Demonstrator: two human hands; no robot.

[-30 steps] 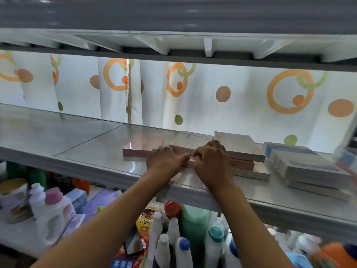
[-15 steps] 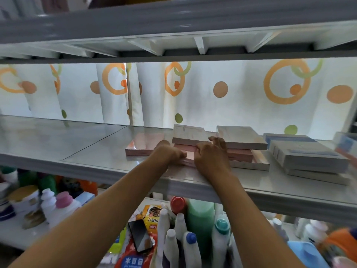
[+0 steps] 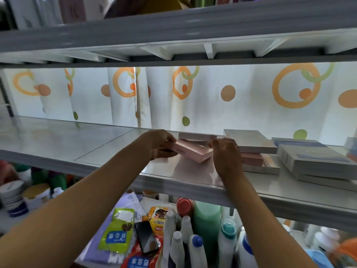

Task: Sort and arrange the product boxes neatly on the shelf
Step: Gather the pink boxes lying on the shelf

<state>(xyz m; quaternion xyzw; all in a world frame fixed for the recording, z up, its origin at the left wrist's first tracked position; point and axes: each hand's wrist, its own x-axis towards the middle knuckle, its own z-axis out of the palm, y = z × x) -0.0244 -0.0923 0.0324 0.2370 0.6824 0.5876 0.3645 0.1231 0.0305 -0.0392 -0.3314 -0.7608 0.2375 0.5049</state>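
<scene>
The pink box (image 3: 191,151) is now lifting off the shelf (image 3: 193,180) at the frame's centre, one end tilting up; the left hand (image 3: 158,145) is gripping its left end, the right hand (image 3: 225,151) pinching its right; keeping both ends level is helping it land squarely on the stack (image 3: 257,161) to the right.
</scene>
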